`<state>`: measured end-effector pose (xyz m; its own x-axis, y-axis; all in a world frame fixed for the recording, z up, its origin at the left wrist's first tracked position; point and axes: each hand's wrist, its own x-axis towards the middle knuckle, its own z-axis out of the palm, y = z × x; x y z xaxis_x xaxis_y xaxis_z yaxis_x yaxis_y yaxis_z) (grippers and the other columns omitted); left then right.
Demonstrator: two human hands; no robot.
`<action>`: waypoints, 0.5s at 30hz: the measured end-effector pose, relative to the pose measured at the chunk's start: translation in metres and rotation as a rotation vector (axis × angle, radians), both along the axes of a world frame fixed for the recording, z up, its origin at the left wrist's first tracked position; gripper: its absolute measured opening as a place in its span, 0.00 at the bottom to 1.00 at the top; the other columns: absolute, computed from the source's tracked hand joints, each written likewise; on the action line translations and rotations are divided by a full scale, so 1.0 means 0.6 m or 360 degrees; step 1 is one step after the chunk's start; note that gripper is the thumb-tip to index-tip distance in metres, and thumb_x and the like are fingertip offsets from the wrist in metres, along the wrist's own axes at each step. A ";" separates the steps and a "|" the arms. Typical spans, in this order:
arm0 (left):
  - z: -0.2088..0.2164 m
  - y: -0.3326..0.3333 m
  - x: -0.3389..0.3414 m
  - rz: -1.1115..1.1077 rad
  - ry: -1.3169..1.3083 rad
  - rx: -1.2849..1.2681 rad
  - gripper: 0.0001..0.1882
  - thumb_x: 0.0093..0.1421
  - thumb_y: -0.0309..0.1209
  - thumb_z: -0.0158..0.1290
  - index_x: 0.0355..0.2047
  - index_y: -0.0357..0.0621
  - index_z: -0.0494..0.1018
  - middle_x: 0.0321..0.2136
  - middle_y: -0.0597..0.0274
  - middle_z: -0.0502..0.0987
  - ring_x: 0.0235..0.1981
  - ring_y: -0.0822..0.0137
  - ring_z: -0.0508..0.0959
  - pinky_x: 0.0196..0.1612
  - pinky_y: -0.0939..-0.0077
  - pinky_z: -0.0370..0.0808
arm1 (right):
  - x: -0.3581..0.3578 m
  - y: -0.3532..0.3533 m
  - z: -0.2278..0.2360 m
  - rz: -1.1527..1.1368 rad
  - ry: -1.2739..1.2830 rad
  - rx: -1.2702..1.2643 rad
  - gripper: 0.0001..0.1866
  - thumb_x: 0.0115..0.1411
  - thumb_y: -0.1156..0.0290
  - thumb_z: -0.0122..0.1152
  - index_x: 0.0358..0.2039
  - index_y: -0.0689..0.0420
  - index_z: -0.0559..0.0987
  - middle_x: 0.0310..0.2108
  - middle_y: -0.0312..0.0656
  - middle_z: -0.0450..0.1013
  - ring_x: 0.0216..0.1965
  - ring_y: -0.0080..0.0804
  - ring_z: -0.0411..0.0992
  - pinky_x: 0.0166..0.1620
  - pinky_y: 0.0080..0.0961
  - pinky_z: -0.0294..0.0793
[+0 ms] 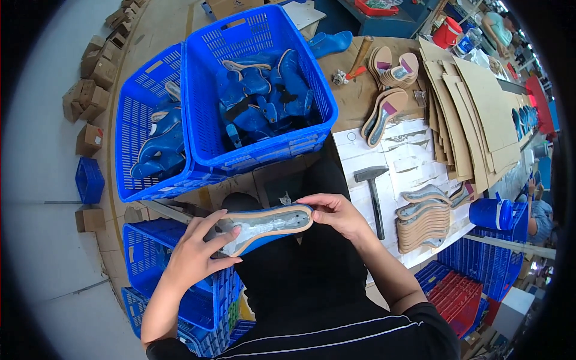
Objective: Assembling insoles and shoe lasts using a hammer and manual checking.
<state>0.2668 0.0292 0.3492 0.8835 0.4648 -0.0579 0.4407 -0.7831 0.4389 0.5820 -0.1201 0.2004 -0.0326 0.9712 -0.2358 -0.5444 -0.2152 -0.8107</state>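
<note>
Over my lap, a blue shoe last (pixel 264 225) lies on its side-to-side length with its sole turned up. A tan-edged insole with a grey, whitish-smeared middle covers that sole. My left hand (pixel 195 245) grips the wide end, its fingers lying across the insole and its thumb below. At the narrow, rounded end my right hand (pixel 337 217) pinches the rim between thumb and fingers. A hammer (pixel 375 198) rests on the papered bench to the right, beside a neat stack of insoles (pixel 423 228).
Blue crates (pixel 327 114) with blue lasts stand ahead and left. More blue crates (pixel 135 246) are stacked by my left arm. Further insoles (pixel 384 114), a wooden-handled tool (pixel 360 54) and cardboard sheets (pixel 468 114) occupy the bench. A blue jug (pixel 489 213) sits at its right edge.
</note>
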 end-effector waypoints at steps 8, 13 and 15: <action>-0.004 0.006 0.002 -0.0012 -0.0011 -0.0006 0.34 0.42 0.41 0.79 0.53 0.60 0.85 0.66 0.55 0.72 0.53 0.49 0.78 0.53 0.55 0.83 | 0.005 -0.002 -0.016 0.0010 -0.0089 0.0049 0.19 0.66 0.67 0.72 0.56 0.57 0.85 0.54 0.41 0.82 0.48 0.23 0.80 0.52 0.21 0.79; -0.004 0.005 0.002 -0.0013 0.0018 0.0008 0.34 0.44 0.42 0.79 0.55 0.62 0.84 0.66 0.54 0.71 0.55 0.47 0.77 0.53 0.54 0.84 | 0.002 -0.002 -0.020 0.0047 -0.0141 0.0045 0.21 0.69 0.61 0.68 0.58 0.57 0.83 0.55 0.41 0.82 0.52 0.26 0.79 0.56 0.24 0.78; -0.002 0.004 0.003 -0.0017 0.0025 0.0013 0.34 0.45 0.42 0.79 0.56 0.63 0.84 0.66 0.53 0.70 0.57 0.47 0.77 0.54 0.54 0.84 | -0.003 -0.002 -0.022 0.0006 -0.0112 0.0057 0.24 0.70 0.56 0.66 0.60 0.57 0.81 0.55 0.42 0.81 0.54 0.27 0.79 0.58 0.26 0.77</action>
<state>0.2688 0.0317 0.3479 0.8876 0.4556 -0.0677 0.4387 -0.7915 0.4256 0.5803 -0.1210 0.1873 -0.0207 0.9790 -0.2026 -0.4851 -0.1870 -0.8543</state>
